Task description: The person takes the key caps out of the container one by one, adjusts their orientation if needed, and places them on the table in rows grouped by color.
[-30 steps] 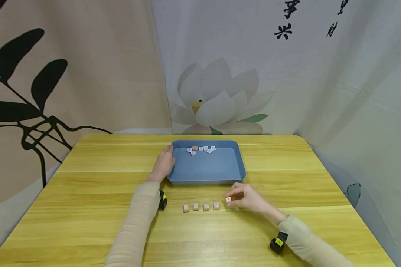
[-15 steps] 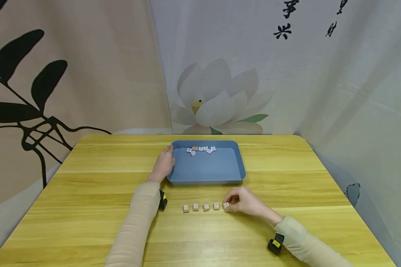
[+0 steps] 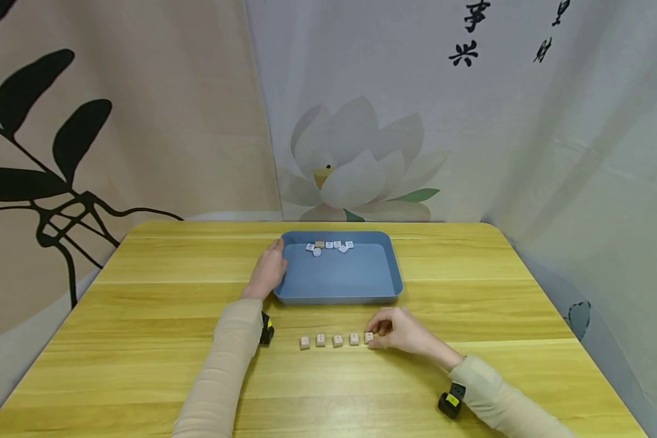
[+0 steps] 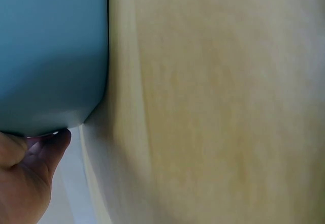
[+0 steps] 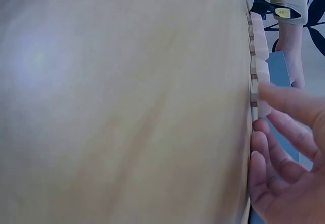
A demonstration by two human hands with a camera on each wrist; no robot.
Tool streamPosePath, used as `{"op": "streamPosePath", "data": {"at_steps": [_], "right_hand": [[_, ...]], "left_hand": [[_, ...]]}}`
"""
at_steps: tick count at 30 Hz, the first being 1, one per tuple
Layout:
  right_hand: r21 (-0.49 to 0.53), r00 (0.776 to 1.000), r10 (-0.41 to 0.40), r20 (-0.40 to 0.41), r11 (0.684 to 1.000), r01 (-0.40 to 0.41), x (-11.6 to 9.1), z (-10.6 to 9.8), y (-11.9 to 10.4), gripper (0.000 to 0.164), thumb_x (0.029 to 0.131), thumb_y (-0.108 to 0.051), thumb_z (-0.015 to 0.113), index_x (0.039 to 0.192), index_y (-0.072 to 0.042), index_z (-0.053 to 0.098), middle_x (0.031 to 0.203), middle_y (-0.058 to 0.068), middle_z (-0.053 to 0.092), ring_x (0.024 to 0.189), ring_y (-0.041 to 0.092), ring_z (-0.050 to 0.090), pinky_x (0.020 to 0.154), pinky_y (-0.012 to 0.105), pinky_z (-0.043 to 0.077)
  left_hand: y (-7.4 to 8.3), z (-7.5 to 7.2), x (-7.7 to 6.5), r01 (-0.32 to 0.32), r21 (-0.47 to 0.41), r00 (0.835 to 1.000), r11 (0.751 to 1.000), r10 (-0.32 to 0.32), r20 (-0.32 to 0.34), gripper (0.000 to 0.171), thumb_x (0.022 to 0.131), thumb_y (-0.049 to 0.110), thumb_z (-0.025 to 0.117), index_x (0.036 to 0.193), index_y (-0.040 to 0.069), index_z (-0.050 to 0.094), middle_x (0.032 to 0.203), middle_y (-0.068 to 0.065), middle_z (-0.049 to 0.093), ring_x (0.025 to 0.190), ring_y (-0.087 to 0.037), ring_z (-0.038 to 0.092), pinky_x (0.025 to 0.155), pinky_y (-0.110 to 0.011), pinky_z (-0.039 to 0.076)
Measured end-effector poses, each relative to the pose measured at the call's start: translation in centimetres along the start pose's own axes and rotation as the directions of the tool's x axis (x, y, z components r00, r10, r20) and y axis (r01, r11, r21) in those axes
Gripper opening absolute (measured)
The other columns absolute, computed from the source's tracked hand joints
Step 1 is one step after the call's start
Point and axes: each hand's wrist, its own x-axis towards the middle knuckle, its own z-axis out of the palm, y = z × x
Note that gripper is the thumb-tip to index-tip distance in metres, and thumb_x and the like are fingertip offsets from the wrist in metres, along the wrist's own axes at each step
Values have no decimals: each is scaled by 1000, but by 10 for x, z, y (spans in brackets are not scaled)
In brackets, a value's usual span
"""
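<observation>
My right hand pinches a small pale keycap between thumb and fingertips, at the right end of a row of similar keycaps standing apart on the table. In the right wrist view, the row runs away from my fingers, and part of the pinched keycap is hidden behind a fingertip. My left hand holds a blue tray by its left side, thumb at the rim. The left wrist view shows the fingers against the tray's outer wall.
Several white keycaps and a brownish one lie toward the back of the tray. The wooden table ends at a printed curtain behind. Each wrist wears a black camera.
My right hand has moved down and slightly left, bringing its keycap to the right end of the row. My left hand and the tray have stayed in place.
</observation>
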Motion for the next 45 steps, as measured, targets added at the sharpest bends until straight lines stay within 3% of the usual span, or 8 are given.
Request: {"op": "streamPosePath", "data": {"at_steps": [7,12,17,21,27,32,37,45], "right_hand": [[26,999,-1,33,1000,0,2,-5,-2,22,75,-14,79,94,-6,72,91,5,70,74,3,58,65,17,53],[12,996,-82,35,997,81,15,-22,-14,25,79,-13,75,101,-1,70,92,11,70,76,3,60,68,19,56],[57,989,-151,4,987,151,46,-41,-28,24,86,-16,69,105,-2,70,97,14,71,82,11,64,74,25,58],[58,984,-170,-56,983,173,83,-51,-32,18,89,-17,65,105,-9,71,101,11,72,87,15,66,75,29,58],[59,989,-99,-107,993,106,140,-58,-30,20,93,-19,60,110,-15,69,111,9,69,98,19,65,82,33,57],[17,993,-26,-116,999,28,172,-52,-21,26,96,-15,55,119,-9,66,120,8,66,108,22,62,90,35,56],[-50,998,4,-68,999,-7,191,-40,-9,34,96,-9,53,128,-3,59,130,12,61,123,26,55,103,43,49],[-228,994,72,85,972,-51,201,-26,-5,50,97,-16,53,145,-13,41,147,6,46,130,25,49,108,43,44]], "left_hand": [[1,0,-1,-11,-3,1000,1000,11,-6,54,94,-1,43,144,-11,27,152,-28,28,139,-40,33,113,-46,37],[1,0,-1,-7,10,1000,1000,7,-6,54,94,-1,44,144,-12,27,151,-28,29,139,-40,33,113,-46,36],[0,0,0,-2,14,1000,1000,2,-4,53,94,-1,44,144,-12,27,152,-28,28,139,-40,32,114,-46,35],[-1,0,1,0,13,1000,1000,0,-3,53,94,-1,43,144,-11,28,152,-28,28,140,-39,32,114,-46,34],[-1,2,3,7,9,1000,1000,-7,5,53,95,0,43,145,-10,27,153,-26,27,141,-38,30,115,-46,34],[0,1,3,16,15,1000,1000,-16,11,54,95,1,43,145,-9,26,153,-26,26,141,-38,30,115,-46,33],[1,0,3,11,9,1000,1000,-11,11,54,95,1,44,145,-10,26,153,-26,26,141,-39,29,115,-46,33],[0,1,1,7,16,1000,1000,-7,11,55,95,1,44,145,-10,25,153,-27,25,140,-40,30,115,-47,34]]}}
